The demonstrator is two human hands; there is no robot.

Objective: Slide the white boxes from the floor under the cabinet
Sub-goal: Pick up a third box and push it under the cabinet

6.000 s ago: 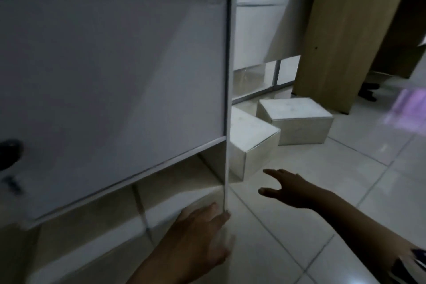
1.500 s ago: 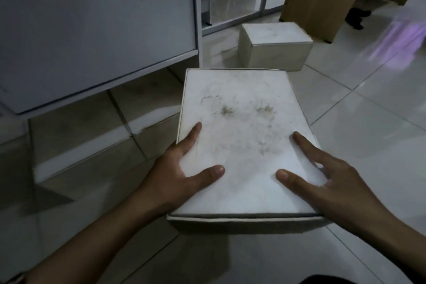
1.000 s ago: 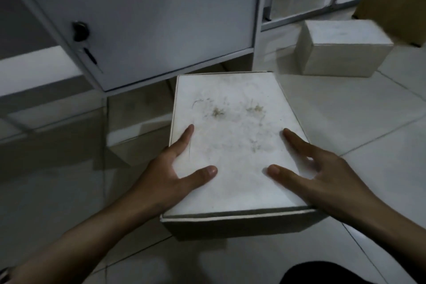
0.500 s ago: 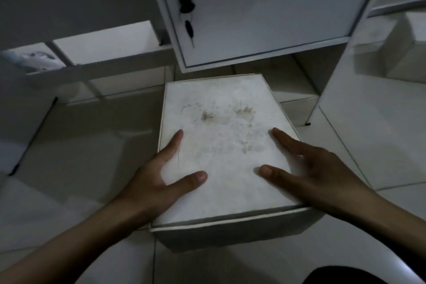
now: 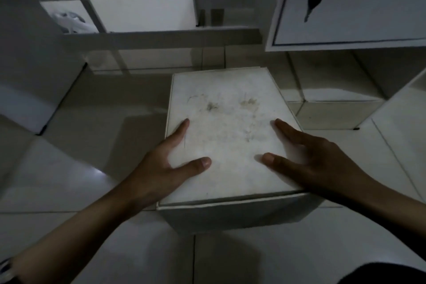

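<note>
The tiled floor (image 5: pixel 69 191) fills most of the head view, pale and glossy, with grout lines crossing it and a dim reflection at the left. A white cabinet (image 5: pixel 359 7) hangs into the upper right corner; its door carries a lock with a dark key (image 5: pixel 314 0) dangling from it, and its lower edge stands clear of the floor, leaving an open gap beneath. In that gap, at the right, sits a second box (image 5: pixel 332 108), partly tucked under the cabinet. At the upper left a low shelf (image 5: pixel 161 37) runs along the wall, with a white panel behind it.

The white box (image 5: pixel 226 136) rests on the floor in the middle of the view, in front of the cabinet and to the left of its door, not yet under it. Its right edge lies just beside the second box. Its lid is smudged with brownish marks near the far end.

The left hand (image 5: pixel 168 163) lies flat on the near left part of the lid, fingers (image 5: pixel 182 127) spread and extended, thumb pointing inward; it presses rather than grips. The right hand (image 5: pixel 318 163) mirrors it on the near right part of the lid, also splayed open and flat, its outer fingers reaching over the box's right edge
</note>
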